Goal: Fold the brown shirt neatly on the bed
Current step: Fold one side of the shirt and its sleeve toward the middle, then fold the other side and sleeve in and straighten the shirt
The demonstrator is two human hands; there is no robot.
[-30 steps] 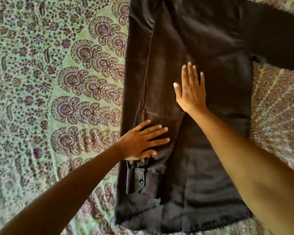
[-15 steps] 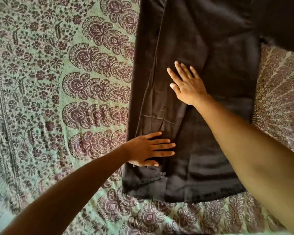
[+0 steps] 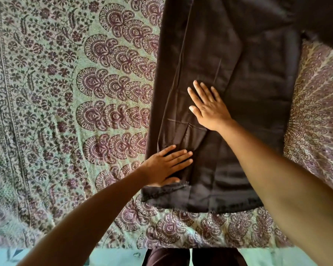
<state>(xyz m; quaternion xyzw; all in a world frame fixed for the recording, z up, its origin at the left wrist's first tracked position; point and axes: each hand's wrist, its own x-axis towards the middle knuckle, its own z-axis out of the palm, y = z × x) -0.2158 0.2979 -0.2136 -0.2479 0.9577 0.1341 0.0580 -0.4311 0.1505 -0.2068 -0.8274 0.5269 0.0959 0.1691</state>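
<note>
The brown shirt (image 3: 254, 77) lies flat on the bed, its hem towards me. Its left side and sleeve are folded inward over the body, making a long strip down the left. My left hand (image 3: 167, 167) presses flat, fingers straight, on the lower end of that folded sleeve near the hem. Higher up, my right hand (image 3: 208, 106) lies flat with spread fingers on the folded part. The other sleeve (image 3: 323, 16) stretches out to the upper right, partly cut off by the frame.
A green bedspread with maroon paisley print (image 3: 56, 112) covers the bed on all sides of the shirt. The bed's near edge (image 3: 123, 246) runs along the bottom, with dark trousers (image 3: 192, 258) and a pale floor below it.
The view has tilted down and back, so the shirt's hem and the bed's edge now show. Both hands have slid down the folded sleeve, still flat on it.
</note>
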